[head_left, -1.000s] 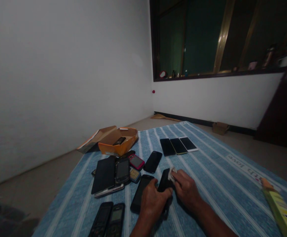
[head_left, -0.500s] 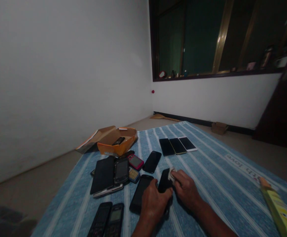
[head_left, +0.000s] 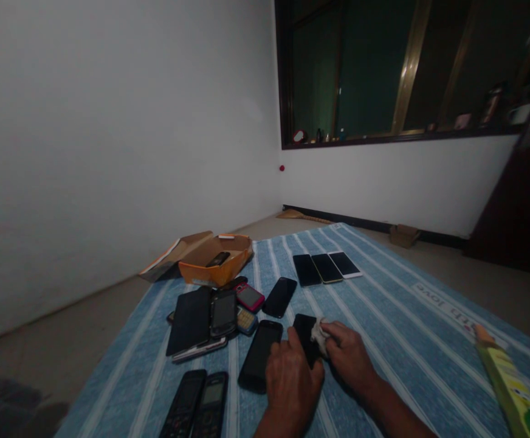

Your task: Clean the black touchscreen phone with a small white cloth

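Observation:
My left hand (head_left: 292,380) grips a black smartphone (head_left: 305,334) by its lower end, fingers curled round it. Beside it, my right hand (head_left: 347,359) pinches a small white cloth (head_left: 320,330) against the phone's screen. Both hands hover low over a blue striped mat (head_left: 383,316). Just left of them lies another black phone (head_left: 260,362).
Several phones lie scattered on the mat's left part (head_left: 210,319), two keypad phones (head_left: 199,404) near me, three in a row (head_left: 326,267) farther off. An orange cardboard box (head_left: 214,261) holds one phone. A yellow-green box (head_left: 509,383) sits at the right.
The held phone has tilted flatter and my right hand with the cloth has slid down its screen toward me. My left hand shifted slightly right.

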Available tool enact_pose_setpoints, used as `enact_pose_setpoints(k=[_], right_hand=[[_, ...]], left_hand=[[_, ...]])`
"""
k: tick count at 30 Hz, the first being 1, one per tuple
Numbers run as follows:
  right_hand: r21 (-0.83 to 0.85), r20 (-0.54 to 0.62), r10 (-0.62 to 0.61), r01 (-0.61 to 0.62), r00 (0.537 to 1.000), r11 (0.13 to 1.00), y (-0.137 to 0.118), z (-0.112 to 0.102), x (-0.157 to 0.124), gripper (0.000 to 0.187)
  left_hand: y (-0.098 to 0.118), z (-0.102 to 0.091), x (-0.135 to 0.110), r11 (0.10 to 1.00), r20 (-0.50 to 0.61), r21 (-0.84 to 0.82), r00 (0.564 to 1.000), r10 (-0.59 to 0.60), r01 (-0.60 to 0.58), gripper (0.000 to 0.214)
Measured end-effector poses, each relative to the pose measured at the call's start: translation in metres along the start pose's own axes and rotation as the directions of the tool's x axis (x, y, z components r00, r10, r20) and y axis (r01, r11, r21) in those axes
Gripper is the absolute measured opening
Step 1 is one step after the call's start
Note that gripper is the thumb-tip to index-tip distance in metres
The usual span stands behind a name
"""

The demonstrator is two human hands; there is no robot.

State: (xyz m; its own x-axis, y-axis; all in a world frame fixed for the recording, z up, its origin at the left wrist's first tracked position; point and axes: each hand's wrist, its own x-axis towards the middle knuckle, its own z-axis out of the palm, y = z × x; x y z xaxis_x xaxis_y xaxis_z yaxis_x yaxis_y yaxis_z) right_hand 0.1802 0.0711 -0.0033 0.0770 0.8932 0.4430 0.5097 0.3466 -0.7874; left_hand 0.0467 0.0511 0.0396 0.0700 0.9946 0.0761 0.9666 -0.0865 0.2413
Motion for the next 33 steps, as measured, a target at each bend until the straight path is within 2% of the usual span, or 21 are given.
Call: enact_pose_setpoints(k=[4, 10, 15, 21, 27, 33], right_hand=[[0.016, -0.018, 0.053, -0.052, 0.998, 0.999, 0.004, -0.001, 0.001, 0.038], [0.024, -0.046, 0.062, -0.061, 0.997, 0.998, 0.011, -0.001, 0.001, 0.038], [0.043, -0.059, 0.083, -0.081, 0.995, 0.996, 0.009, -0.006, 0.002, 0.038], [0.022, -0.071, 0.104, -0.103, 0.992, 0.994, 0.010, -0.009, 0.003, 0.039], [-0.089, -0.089, 0.080, -0.088, 0.993, 0.992, 0.017, -0.012, 0.002, 0.039], [-0.252, -0.015, 0.046, -0.048, 0.999, 0.967, 0.016, -0.014, -0.002, 0.042]], left_hand=[[0.002, 0.006, -0.004, 0.998, -0.040, 0.040, 0.998, 0.050, -0.048, 0.056], [0.007, 0.006, -0.009, 0.997, -0.002, 0.062, 0.999, 0.049, -0.049, 0.060], [0.003, 0.004, -0.013, 0.999, 0.022, -0.026, 0.999, 0.030, -0.030, 0.067], [-0.006, 0.000, -0.032, 0.989, 0.046, -0.142, 0.998, 0.049, -0.042, 0.072], [-0.014, 0.003, -0.043, 0.974, 0.053, -0.216, 0.995, 0.083, -0.070, 0.070], [-0.017, 0.014, -0.045, 0.956, -0.009, -0.275, 0.995, 0.100, -0.098, 0.073]])
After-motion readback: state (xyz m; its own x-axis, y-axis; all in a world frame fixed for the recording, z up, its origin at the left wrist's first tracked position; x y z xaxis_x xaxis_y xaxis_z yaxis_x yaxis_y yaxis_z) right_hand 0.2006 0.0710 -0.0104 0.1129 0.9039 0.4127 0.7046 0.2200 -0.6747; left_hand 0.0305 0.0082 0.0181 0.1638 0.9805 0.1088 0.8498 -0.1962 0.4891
